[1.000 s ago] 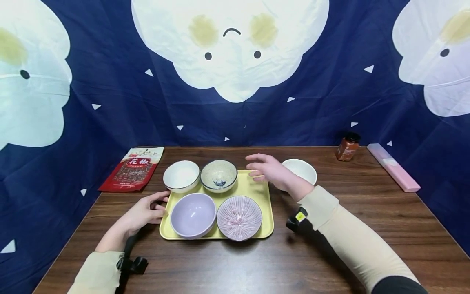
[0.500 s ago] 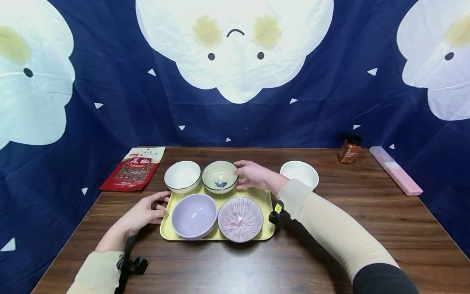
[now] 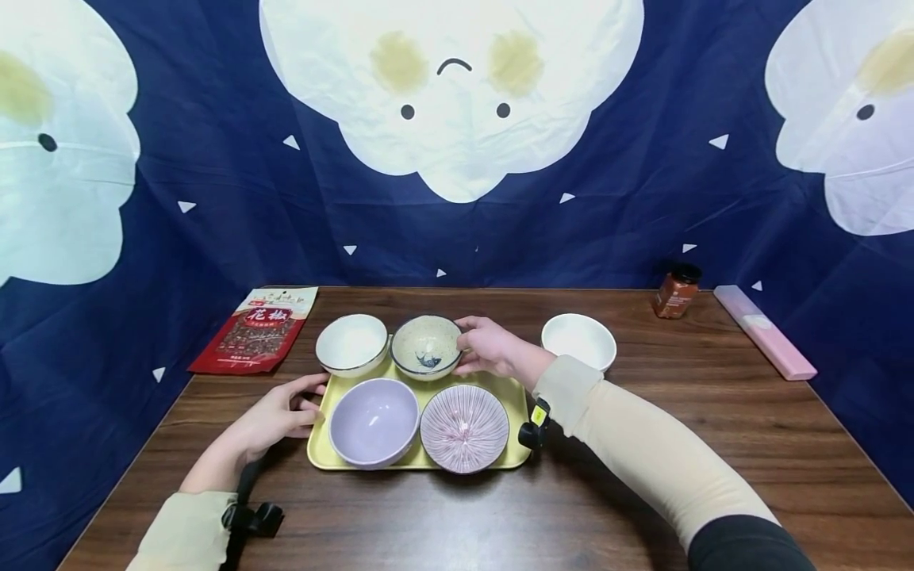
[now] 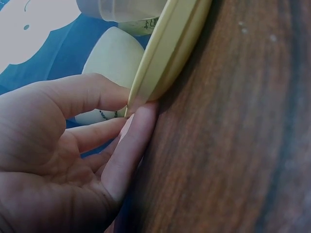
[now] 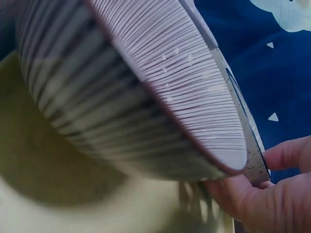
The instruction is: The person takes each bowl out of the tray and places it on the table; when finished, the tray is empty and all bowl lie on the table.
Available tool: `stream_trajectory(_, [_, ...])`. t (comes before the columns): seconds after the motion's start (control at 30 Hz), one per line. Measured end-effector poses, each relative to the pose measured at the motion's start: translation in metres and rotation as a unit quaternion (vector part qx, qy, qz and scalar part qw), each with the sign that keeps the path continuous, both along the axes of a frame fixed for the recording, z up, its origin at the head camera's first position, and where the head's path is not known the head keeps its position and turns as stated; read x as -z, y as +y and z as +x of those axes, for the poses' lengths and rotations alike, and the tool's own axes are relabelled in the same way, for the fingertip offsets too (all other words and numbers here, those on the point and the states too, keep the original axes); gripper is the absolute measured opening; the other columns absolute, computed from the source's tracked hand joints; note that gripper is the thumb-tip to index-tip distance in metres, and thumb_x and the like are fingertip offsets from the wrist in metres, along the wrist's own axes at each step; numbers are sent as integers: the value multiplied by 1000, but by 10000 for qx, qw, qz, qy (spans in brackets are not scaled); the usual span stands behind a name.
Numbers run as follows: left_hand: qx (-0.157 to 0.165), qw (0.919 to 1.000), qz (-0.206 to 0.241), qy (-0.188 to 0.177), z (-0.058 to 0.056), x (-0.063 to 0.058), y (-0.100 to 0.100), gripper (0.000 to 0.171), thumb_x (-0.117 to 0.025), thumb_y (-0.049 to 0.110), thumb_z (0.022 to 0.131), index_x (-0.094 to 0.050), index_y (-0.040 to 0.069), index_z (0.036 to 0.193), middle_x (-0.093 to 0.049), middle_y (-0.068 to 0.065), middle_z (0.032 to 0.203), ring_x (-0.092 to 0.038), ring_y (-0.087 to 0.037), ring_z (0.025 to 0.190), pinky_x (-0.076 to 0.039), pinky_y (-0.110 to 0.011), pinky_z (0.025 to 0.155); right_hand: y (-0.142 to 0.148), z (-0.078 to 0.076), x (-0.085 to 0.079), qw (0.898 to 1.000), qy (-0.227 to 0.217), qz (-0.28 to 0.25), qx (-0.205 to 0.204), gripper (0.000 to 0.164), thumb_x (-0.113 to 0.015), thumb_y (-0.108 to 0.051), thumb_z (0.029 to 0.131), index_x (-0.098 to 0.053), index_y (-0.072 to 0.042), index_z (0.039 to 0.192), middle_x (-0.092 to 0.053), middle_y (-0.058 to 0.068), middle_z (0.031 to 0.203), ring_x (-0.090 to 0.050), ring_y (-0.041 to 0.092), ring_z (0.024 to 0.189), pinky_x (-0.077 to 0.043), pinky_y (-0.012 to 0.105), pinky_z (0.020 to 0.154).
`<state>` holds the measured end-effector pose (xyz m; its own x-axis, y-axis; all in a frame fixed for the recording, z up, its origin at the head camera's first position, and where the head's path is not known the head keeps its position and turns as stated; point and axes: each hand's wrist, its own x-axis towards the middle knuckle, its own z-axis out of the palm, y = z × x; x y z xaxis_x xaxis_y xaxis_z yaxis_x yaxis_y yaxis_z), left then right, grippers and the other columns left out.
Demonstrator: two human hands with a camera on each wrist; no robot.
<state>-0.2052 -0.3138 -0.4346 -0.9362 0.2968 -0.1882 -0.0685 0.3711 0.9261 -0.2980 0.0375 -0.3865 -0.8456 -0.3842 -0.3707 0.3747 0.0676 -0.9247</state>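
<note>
A yellow tray (image 3: pixel 514 388) bears a white bowl with a dark rim (image 3: pixel 352 342), a speckled bowl with a blue fish (image 3: pixel 426 341), a lavender bowl (image 3: pixel 374 420) and a purple-striped bowl (image 3: pixel 465 428). My left hand (image 3: pixel 282 412) pinches the tray's left edge; the left wrist view shows thumb and fingers meeting at its rim (image 4: pixel 160 53). At the back, my right hand (image 3: pixel 493 349) grips the speckled bowl by its right side. In the right wrist view the striped bowl (image 5: pixel 189 92) covers most of the speckled bowl (image 5: pixel 255 165).
On the wooden table, a plain white bowl (image 3: pixel 580 341) stands right of the tray, behind my right forearm. Farther right are a jar with a black lid (image 3: pixel 677 293) and a pink case (image 3: pixel 766 333). A red spice packet (image 3: pixel 257 329) lies at the back left.
My right hand has moved left from above the tray's back right corner and taken hold of the speckled bowl. My left hand has stayed at the tray's edge.
</note>
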Motion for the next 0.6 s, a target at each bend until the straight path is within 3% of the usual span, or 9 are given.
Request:
stream_trajectory(0.23, [2, 9999, 106, -46, 0, 1, 0, 71, -60, -5, 90, -27, -14, 152, -42, -31, 135, -58, -19, 97, -61, -39, 77, 6, 3, -9, 9994, 222, -174, 177, 60, -42, 10, 88, -40, 2, 148, -54, 25, 120, -65, 34, 86, -59, 45, 84])
stream_trajectory(0.4, [25, 9998, 201, -86, 0, 2, 0, 72, -60, -6, 89, -26, -15, 152, -42, -31, 134, -57, -20, 97, -61, -40, 77, 16, 7, -20, 9986, 305, -323, 279, 60, -43, 7, 88, -41, 2, 148, -53, 21, 120, -66, 36, 90, -53, 52, 92])
stream_trajectory(0.6, [-50, 9998, 158, -92, 0, 2, 0, 71, -60, -6, 89, -28, -14, 152, -42, -30, 135, -57, -20, 97, -61, -40, 78, 33, 15, -33, 9965, 370, -650, 372, 62, -46, 3, 90, -40, -1, 151, -53, 20, 126, -63, 38, 101, -55, 49, 92])
